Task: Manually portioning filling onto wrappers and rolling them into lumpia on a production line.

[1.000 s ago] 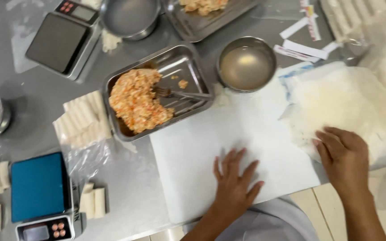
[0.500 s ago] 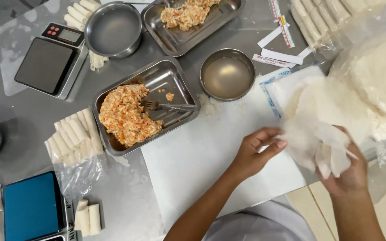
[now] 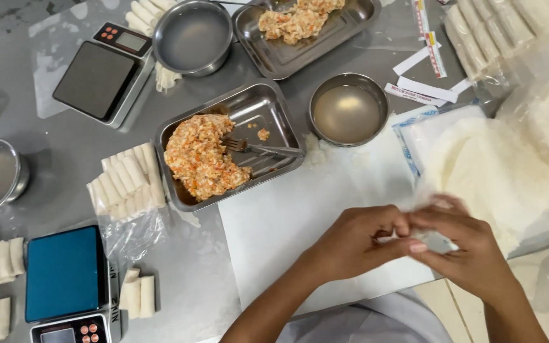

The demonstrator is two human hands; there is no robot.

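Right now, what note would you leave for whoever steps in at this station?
Left hand and right hand meet over the white board, pinching a thin wrapper between the fingertips.
Wrapper stack lies right of the board.
Filling tray with fork sits behind the board, water bowl beside it.
Done: finished rolls on plastic, left.
Left: the board holds no wrapper or filling yet.

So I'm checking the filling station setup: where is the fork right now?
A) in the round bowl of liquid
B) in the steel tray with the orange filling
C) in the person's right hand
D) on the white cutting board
B: the fork lies inside the steel tray, tines against the orange filling, while both hands pinch a thin wrapper sheet over the white board.
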